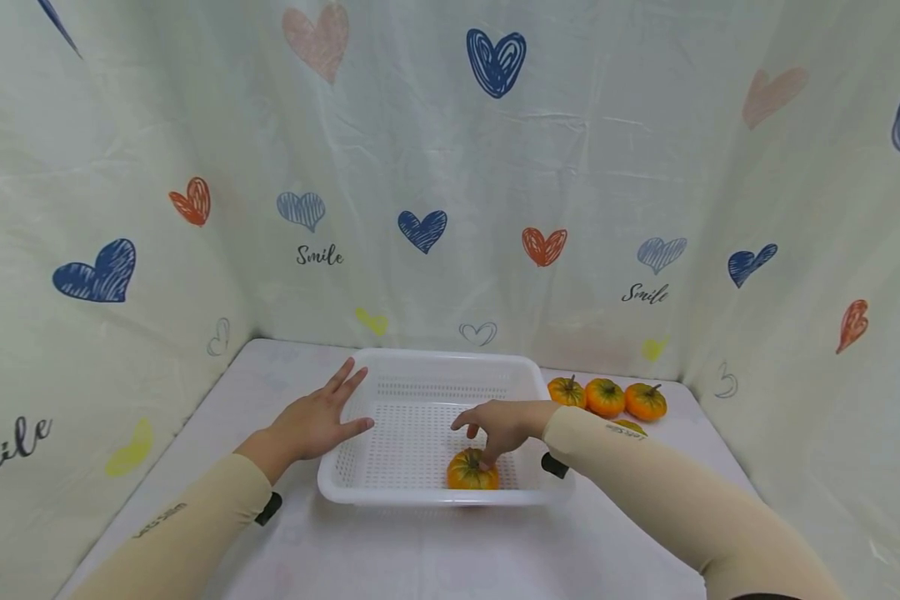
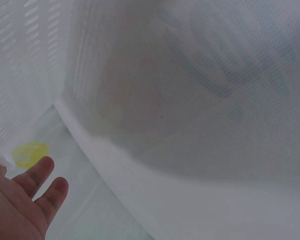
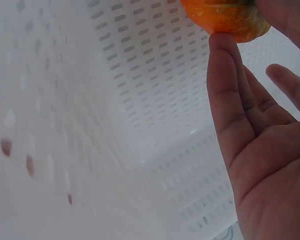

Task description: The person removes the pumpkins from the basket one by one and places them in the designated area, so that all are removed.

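A white perforated plastic basket (image 1: pixel 420 497) sits on the table, with one small orange-and-green pumpkin (image 1: pixel 471 473) inside near its front wall. My right hand (image 1: pixel 506 427) is over the basket, its thumb against the pumpkin's top in the head view. In the right wrist view, a fairly straight finger and the thumb overlap the edge of the pumpkin (image 3: pixel 222 20). At the basket's left rim is my left hand (image 1: pixel 315 423), fingers spread and thumb reaching over the rim. The left wrist view shows part of the left hand (image 2: pixel 20 205), with two fingers extended.
Several more pumpkins (image 1: pixel 605 398) are on the table right of the basket, one partly hidden by the right sleeve (image 1: pixel 645 467). A white cloth covers the table (image 1: pixel 435 554). Heart-printed curtains (image 1: pixel 450 167) hang behind and at both sides.
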`<state>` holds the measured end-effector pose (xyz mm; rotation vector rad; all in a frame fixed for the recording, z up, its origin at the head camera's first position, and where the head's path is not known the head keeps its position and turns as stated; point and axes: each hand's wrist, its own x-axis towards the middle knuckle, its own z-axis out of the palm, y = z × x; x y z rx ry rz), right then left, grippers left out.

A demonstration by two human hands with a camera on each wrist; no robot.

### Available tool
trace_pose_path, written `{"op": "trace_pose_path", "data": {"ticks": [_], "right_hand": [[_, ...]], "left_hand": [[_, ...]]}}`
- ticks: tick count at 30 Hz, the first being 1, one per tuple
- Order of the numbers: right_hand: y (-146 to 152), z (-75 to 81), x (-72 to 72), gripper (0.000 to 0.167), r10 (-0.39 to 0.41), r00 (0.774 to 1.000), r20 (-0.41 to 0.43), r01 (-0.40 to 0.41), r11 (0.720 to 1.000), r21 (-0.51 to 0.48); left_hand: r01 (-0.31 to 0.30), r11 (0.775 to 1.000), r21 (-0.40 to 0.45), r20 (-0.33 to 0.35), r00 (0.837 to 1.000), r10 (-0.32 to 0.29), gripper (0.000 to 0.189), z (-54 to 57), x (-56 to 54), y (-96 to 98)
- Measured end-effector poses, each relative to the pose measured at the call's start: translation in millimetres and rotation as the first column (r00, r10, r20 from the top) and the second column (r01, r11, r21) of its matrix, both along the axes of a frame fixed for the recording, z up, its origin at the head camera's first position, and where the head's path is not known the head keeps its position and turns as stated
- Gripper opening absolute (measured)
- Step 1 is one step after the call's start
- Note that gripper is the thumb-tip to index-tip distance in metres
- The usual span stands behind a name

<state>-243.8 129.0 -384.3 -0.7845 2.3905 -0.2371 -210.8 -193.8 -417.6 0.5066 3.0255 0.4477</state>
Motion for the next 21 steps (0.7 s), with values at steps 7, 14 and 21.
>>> {"op": "trace_pose_path", "data": {"ticks": [7,14,21], "right_hand": [[1.3,0.8,-0.5,0.070,0.011,1.000,0.021,-0.012,1.000,0.023],[3.3,0.0,-1.8,0.072,0.007,0.995,0.102,-0.010,0.999,0.035],[-0.8,0.0,-2.2,0.065,0.046,0.994,0.100,-0.046,0.999,0.005]], "left_hand": [[-0.005,1.000,0.004,0.000,1.000,0.005,0.089,-2.4,-1.6,0.0],[-0.005,1.000,0.000,-0.007,1.000,0.005,0.090,-4.0,-2.2,-1.9],[0.005,1.000,0.004,-0.009,1.000,-0.005,0.091,-3.2,-1.6,-1.7]]}}
